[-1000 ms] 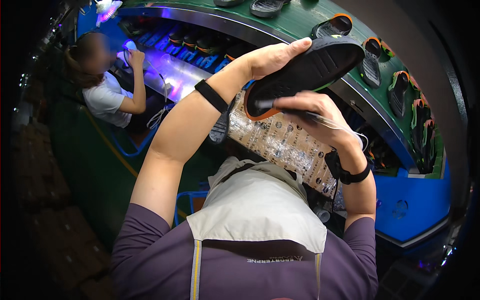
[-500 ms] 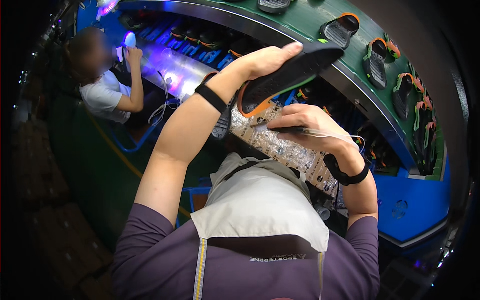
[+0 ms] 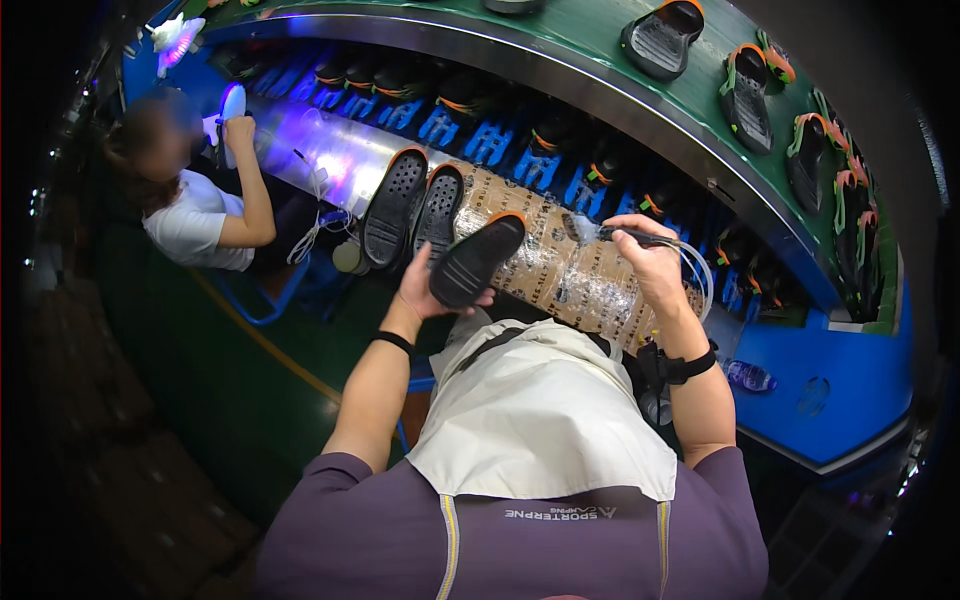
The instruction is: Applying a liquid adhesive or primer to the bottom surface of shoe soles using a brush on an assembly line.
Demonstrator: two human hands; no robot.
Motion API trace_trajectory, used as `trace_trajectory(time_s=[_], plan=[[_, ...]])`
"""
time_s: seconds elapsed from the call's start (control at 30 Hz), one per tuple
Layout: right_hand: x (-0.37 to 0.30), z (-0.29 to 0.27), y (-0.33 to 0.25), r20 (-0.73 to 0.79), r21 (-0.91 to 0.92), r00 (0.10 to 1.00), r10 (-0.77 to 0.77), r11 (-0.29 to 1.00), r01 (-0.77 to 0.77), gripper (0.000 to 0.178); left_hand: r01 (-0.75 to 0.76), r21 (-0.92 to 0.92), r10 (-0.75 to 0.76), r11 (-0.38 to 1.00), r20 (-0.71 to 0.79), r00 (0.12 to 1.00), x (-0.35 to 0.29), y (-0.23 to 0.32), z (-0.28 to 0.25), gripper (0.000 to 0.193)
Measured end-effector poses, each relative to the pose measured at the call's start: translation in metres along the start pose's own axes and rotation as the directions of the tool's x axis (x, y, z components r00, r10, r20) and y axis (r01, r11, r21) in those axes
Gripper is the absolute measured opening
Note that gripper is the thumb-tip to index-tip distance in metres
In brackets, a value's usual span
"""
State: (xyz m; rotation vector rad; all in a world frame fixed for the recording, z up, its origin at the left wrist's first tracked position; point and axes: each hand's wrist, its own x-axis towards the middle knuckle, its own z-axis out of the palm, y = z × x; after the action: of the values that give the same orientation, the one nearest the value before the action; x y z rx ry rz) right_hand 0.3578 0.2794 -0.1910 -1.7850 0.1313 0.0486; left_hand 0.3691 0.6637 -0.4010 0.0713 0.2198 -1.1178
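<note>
My left hand (image 3: 418,290) is closed around the lower end of a black shoe sole (image 3: 482,258) with an orange rim at its top, tilted above the near edge of the bench. Thumb and fingertips show at either side of it. To its left, two more black soles with rows of holes, one (image 3: 395,205) and another (image 3: 437,210), lie side by side on the bench. My right hand (image 3: 655,268) grips a dark-handled brush (image 3: 583,230) with pale bristles, over the bench and apart from the sole. A clear tube (image 3: 708,280) runs from the brush's handle past my wrist.
A bench top (image 3: 545,270) covered in brown printed tape crosses before me. Behind it, black shoes sit on blue holders (image 3: 488,143). Beyond runs a green conveyor (image 3: 600,30) carrying soles. At left, a co-worker (image 3: 205,210) holds a sole under violet light. A bottle (image 3: 750,376) lies at right.
My left hand has brought the sole down and left, from beside the conveyor edge to the near bench edge. My right hand with the brush has shifted right, away from the sole.
</note>
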Motion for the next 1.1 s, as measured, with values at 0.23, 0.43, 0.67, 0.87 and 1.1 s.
trace_trajectory(time_s=[0.23, 0.43, 0.67, 0.87, 1.1], plan=[[0.015, 0.045, -0.002, 0.045, -0.037, 0.995, 0.083, 0.996, -0.082, 0.022, -0.182, -0.095, 0.156, 0.979, -0.234, 0.96, 0.065, -0.051, 0.0, 0.082], [0.048, 0.07, -0.033, -0.049, -0.126, 0.994, -0.103, 0.987, 0.096, 0.025, -0.371, -0.019, 0.368, 0.928, -0.096, 0.925, 0.094, -0.056, 0.089, 0.087], [0.073, 0.09, -0.064, -0.269, -0.107, 0.882, -0.388, 0.922, 0.373, 0.02, -0.408, 0.114, 0.395, 0.906, 0.123, 0.91, 0.1, -0.068, 0.154, 0.087], [0.023, 0.093, -0.08, 0.166, -0.436, 0.746, -0.644, 0.631, 0.642, 0.017, -0.624, 0.238, 0.63, 0.744, 0.063, 0.774, 0.095, -0.051, 0.159, 0.062], [0.001, 0.062, -0.123, 0.317, -0.373, 0.782, -0.536, 0.688, 0.623, 0.024, -0.613, 0.275, 0.605, 0.741, 0.124, 0.787, 0.086, -0.039, 0.176, 0.064]])
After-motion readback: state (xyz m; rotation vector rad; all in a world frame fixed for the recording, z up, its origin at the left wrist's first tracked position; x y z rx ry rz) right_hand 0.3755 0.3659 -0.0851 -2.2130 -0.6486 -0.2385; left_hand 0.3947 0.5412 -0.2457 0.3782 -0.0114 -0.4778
